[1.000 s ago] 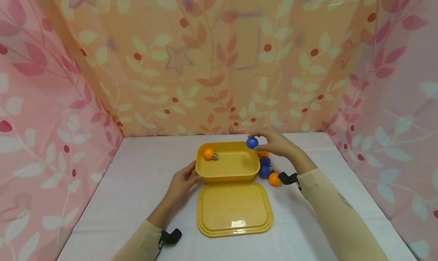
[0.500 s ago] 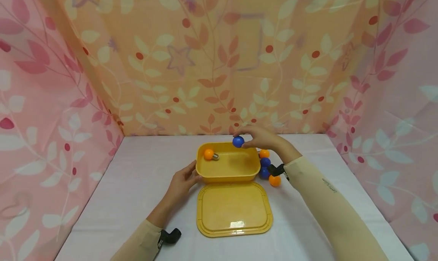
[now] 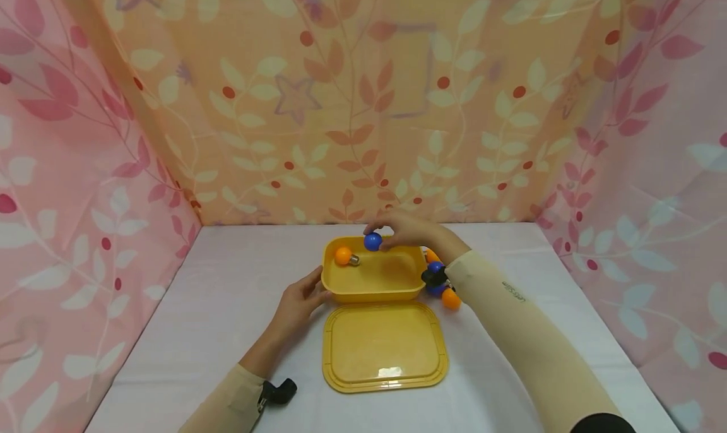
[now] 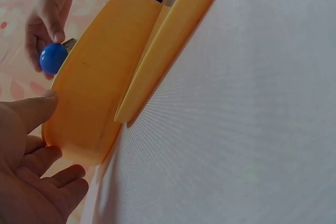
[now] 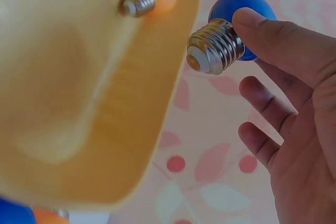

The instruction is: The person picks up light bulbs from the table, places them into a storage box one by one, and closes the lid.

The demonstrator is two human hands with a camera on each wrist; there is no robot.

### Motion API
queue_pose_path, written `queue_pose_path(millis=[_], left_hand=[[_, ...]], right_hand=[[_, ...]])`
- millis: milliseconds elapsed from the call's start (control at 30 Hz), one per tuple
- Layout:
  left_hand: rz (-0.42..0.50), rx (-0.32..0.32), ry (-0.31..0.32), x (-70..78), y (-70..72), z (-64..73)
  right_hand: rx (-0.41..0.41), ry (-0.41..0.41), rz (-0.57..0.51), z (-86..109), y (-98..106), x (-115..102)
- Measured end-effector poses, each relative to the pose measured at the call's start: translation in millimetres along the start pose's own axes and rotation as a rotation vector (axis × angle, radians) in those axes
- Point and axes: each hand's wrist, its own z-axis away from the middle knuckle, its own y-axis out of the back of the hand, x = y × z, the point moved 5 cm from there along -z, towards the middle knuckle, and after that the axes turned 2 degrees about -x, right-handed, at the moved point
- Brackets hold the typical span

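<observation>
Blue bulb [image 3: 372, 242] shifted left, orange bulb [image 3: 343, 255] inside box [image 3: 392, 278], lid [image 3: 386, 348] in front

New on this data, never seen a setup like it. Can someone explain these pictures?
There is no machine: a person works with two bare hands. The wide picture comes from a camera worn on the head, looking forward and down; the two close ones come from cameras worn on the left and right wrists.

On the white table sits a yellow box with an orange bulb inside. A yellow lid lies on the person's side of it, and more blue and orange bulbs, partly hidden, lie to the right.

The left hand touches the box's left end. The right hand holds a blue bulb near its far rim.
</observation>
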Motion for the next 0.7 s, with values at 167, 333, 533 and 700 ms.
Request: queue_pose_path(millis=[167,333,533,700], left_hand=[[0.007,-0.011,0.042,1.6,-0.8,1.6],[0.027,-0.015,0.021,1.8,1.0,2.8],[0.026,-0.029,-0.009,3.1,2.1,2.8],[0.04,-0.029,-0.021,4.3,2.4,2.9]], right_hand=[[-0.042,0.019,0.027,-16.7,-15.6,-3.5],[-0.092,0.055,0.005,-32.6,-27.4,-9.8],[-0.124,0.09,0.04,-51.4,-39.4,-12.3],[-0.141,0.096,0.066,-60.4,-50.2,-15.1]])
